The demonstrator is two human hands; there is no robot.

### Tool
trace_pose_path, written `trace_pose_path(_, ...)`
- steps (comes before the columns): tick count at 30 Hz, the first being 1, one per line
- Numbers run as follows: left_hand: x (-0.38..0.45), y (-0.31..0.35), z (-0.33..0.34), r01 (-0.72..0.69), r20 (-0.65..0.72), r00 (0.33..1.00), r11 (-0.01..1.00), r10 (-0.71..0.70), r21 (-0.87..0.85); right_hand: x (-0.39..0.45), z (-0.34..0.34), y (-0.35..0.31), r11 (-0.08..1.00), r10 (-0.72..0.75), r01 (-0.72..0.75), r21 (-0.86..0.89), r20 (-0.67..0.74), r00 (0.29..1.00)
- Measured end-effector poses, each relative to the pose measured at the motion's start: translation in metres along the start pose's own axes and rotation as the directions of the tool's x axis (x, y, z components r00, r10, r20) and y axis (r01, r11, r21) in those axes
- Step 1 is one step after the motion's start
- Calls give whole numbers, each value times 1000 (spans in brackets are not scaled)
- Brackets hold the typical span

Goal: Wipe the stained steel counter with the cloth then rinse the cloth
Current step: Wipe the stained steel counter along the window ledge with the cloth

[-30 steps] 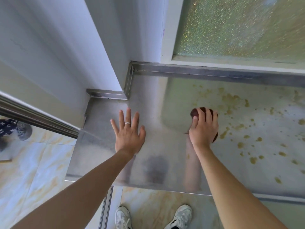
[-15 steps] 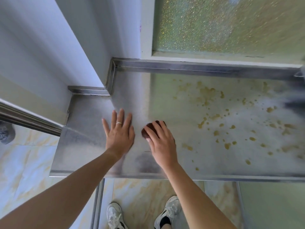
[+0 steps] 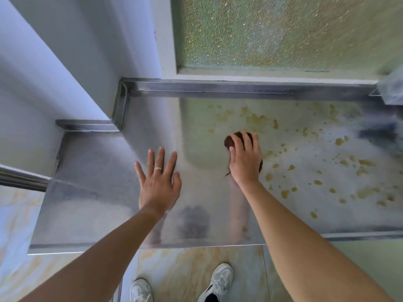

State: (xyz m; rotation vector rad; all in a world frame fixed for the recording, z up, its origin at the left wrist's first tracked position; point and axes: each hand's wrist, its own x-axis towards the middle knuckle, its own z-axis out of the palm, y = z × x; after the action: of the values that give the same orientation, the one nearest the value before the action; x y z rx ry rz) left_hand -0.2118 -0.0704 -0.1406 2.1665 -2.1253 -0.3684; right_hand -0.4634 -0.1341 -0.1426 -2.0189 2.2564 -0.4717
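The steel counter point(image 3: 91, 192) runs from the left corner to the right edge of the head view, and yellowish stains point(image 3: 257, 120) are scattered over its right half. My right hand point(image 3: 245, 159) presses flat on a dark brown cloth point(image 3: 230, 141), which shows only past my fingertips and at my wrist. It sits at the left margin of the stained area. My left hand point(image 3: 158, 182) lies flat on the unstained steel to the left, fingers spread, a ring on one finger, holding nothing.
A raised steel lip point(image 3: 218, 88) borders the counter at the back and steps around a white wall corner point(image 3: 98, 83). Frosted glass point(image 3: 283, 31) rises behind. A metal rail point(image 3: 21, 177) is at the left. My shoes point(image 3: 216, 282) stand on a marble-patterned floor below the front edge.
My right hand has slid the cloth from beside my left hand away and to the right, up to the stains. My left hand has stayed planted.
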Motion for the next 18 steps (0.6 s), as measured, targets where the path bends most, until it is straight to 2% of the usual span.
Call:
trace_pose_path(2,-1,1,-3,0,9,1000,1000,0,7,-12,-3,-18,999,3,-1,43,-29,1000)
trace_pose_path(5,0,3,-7,27,4,1000,1000,-27,-13,-60,-8,-56,968,-200,202,147,-25,979)
trace_pose_path(8,10,8,-11,53,-43,998,998,-54,-31,-105,-12,-80,887,-419,393,243,64,906)
trace_pose_path(11,37,12,-15,39,-50,998,999,-40,-23,-97,-7,-67,813,-558,521,261,92,825)
trace_pose_path(13,55,15,-14,52,-23,998,998,-53,-38,-74,-1,-59,803,-571,540,250,67,818)
trace_pose_path(16,65,16,-9,77,-49,996,996,-79,-47,-27,17,-57,868,-467,451,207,34,883)
trace_pose_path(18,65,15,-4,73,-79,994,997,-76,-41,9,27,-56,887,-440,426,177,46,897)
